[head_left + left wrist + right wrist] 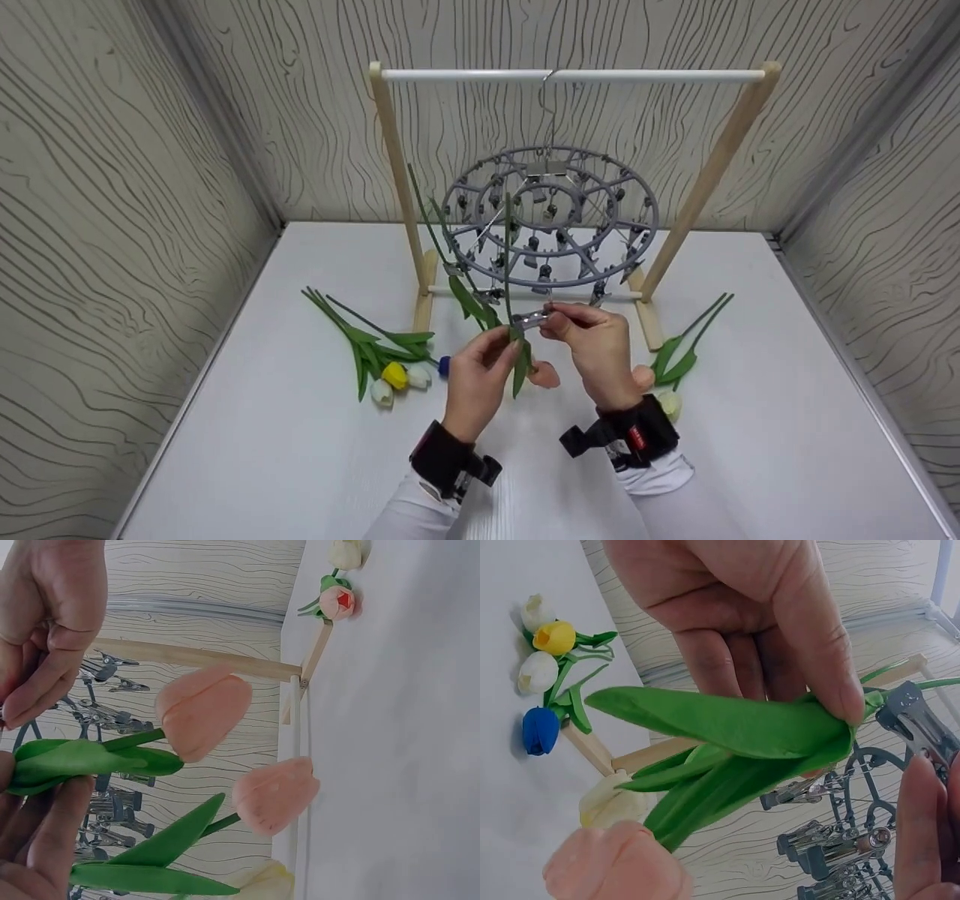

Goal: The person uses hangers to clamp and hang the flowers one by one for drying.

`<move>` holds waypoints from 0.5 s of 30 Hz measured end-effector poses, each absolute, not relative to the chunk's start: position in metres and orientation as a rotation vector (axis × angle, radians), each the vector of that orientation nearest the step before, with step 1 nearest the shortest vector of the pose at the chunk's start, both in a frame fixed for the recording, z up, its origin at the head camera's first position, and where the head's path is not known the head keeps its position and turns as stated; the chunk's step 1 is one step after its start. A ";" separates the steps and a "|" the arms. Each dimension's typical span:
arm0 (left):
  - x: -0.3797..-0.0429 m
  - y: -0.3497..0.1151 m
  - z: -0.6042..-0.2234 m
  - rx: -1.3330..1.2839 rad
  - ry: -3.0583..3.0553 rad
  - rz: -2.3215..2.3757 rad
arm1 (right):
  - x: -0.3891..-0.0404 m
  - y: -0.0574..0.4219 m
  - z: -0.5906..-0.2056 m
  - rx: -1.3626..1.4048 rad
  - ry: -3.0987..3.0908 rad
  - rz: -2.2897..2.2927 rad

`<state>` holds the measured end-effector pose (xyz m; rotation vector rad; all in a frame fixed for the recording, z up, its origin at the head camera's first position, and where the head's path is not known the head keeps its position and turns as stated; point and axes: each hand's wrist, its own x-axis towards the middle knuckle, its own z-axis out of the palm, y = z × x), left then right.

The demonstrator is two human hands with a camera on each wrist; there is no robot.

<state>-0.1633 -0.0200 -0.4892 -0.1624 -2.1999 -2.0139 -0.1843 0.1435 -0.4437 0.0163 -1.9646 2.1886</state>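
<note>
A pink artificial tulip (545,374) hangs head down, its green stem (508,255) pointing up. My left hand (480,382) pinches that stem beside the leaves, between thumb and fingers. My right hand (600,360) grips a grey clip (531,320) of the round hanging rack (551,285). In the right wrist view the clip (917,724) has its jaws right at the stem, just past my left thumb. Behind my left hand, another pink tulip (274,795) and a pale tulip (611,802) hang head down by the rack's left side.
A wooden stand (712,180) with a white top bar (645,76) carries the rack, which has many more clips. On the table's left lie a yellow tulip (394,375), white ones and a blue tulip (444,367). On the right lie pink and pale yellow tulips (670,405).
</note>
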 end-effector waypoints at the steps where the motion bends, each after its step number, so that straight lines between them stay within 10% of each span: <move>1: -0.163 -0.019 -0.489 -0.172 -2.193 -2.013 | -0.184 0.144 -0.444 0.014 -1.960 2.191; 15: -0.162 -0.014 -0.487 -0.223 -2.196 -1.970 | -0.183 0.144 -0.445 0.011 -1.961 2.181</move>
